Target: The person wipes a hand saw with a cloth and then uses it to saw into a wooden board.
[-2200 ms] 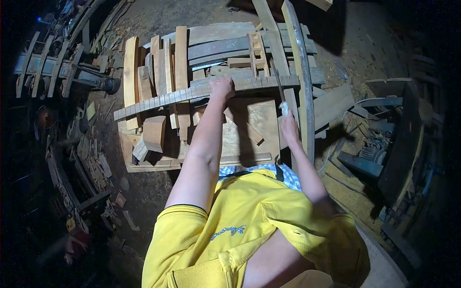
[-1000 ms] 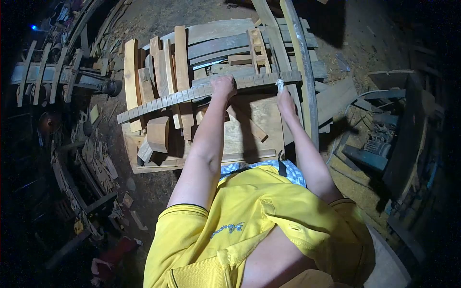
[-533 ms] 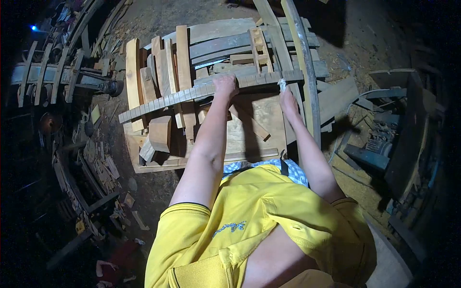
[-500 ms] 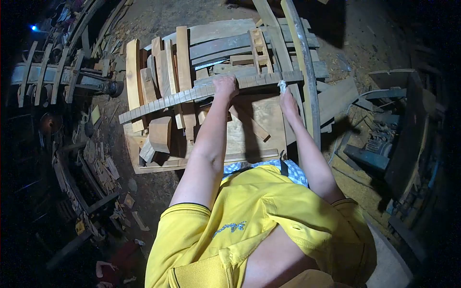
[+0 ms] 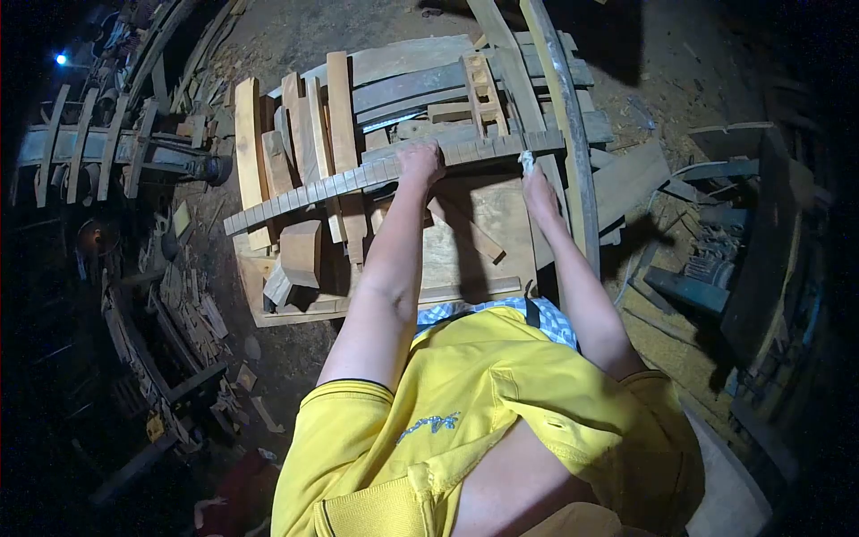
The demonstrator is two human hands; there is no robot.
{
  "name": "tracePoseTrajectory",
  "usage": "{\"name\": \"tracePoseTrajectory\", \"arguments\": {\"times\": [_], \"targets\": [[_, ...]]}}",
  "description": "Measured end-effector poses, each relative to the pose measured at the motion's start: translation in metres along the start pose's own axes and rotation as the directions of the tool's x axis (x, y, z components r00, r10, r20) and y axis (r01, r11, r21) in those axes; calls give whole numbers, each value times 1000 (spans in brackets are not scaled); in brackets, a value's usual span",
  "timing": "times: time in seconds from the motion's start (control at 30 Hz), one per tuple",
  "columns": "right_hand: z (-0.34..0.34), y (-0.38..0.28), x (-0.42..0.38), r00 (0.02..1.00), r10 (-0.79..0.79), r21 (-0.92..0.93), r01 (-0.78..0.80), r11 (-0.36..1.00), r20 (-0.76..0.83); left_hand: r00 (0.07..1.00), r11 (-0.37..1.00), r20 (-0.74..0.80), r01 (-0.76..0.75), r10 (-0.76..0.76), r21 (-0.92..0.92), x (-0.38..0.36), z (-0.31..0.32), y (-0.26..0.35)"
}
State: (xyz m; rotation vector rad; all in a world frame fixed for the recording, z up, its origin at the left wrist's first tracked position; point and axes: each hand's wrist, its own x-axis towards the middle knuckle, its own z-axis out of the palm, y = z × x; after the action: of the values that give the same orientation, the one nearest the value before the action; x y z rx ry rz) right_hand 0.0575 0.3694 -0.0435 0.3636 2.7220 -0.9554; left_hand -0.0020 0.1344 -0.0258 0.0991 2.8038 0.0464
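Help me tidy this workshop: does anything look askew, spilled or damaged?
Wood scraps lie strewn over the floor at left, a possible trip hazard. A short strip lies askew on the pale panel. The long strip under the left hand has many cuts, but their spacing looks deliberate.

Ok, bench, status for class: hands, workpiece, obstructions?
Left hand gripping notched strip. Right hand holding white-handled tool. Strip lies across boards; long beam at its right end.

Right side: teal metal machine with finned grey motor, near loose yellowish sawdust. Upper left: small round blue-white light. Lower left: red-clad person
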Motion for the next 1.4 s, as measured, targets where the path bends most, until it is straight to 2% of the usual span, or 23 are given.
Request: {"name": "tracePoseTrajectory", "arguments": {"times": [0.17,0.47,0.6,0.73,0.83,0.9,1.0,1.13,1.2,1.3,1.4], "targets": [[3,24,-34,996,79,-17,-79,997,42,999,1000,25,19,-20,15,12,12,-4],[9,12,0,1000,18,-39,-17,999,14,999,1000,48,26,-26,9,11,15,-4],[5,18,-23,999,27,-22,-27,999,31,997,999,69,35,-33,-21,1,-3,3],[1,25,-41,987,146,-62,-141,988,73,999,1000,40,8,-8,-4,1,1,1],[-1,17,-24,995,85,-44,-83,996,57,999,999,35,1,-2,34,12,14,-4],[-5,5,-12,998,34,-9,-33,999,59,1000,1000,18,22,-21,-19,15,16,-6],[1,8,-7,1000,6,-24,-5,1000,27,1000,1000,5,19,-19,0,11,12,-4],[0,20,-31,999,20,12,-21,1000,33,1000,1000,-20,-13,13,25,9,13,-5],[-1,23,-42,995,88,-33,-86,996,56,998,1000,-52,-18,18,12,9,15,-6],[-1,17,-28,997,62,-37,-61,997,51,999,1000,34,1,-1,3,5,6,-2],[2,9,-7,1000,16,-45,-15,999,27,999,999,36,13,-12,-34,3,2,0]]}}
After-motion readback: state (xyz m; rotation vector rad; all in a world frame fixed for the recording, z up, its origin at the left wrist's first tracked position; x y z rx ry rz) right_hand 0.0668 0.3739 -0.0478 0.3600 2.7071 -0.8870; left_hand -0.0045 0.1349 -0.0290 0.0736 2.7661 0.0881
